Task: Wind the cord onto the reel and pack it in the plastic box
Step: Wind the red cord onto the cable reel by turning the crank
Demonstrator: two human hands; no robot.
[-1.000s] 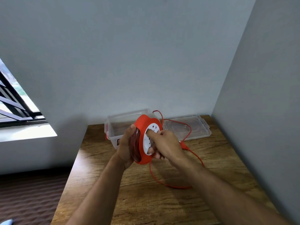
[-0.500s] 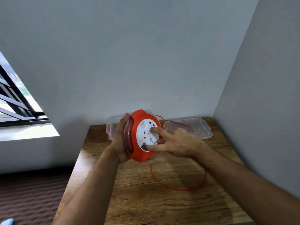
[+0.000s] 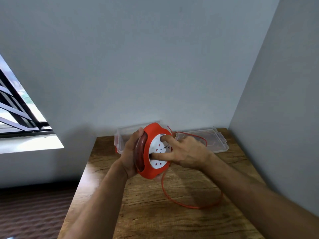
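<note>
Reel in left hand, just before box

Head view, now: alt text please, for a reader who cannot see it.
The left hand grips an orange reel over a wooden table; the right hand presses its white face. Loose cord trails on the table, plastic box behind.

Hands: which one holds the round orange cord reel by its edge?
The left hand: it wraps the edge of the round orange cord reel, while the right hand presses its fingers on the white face.
</note>
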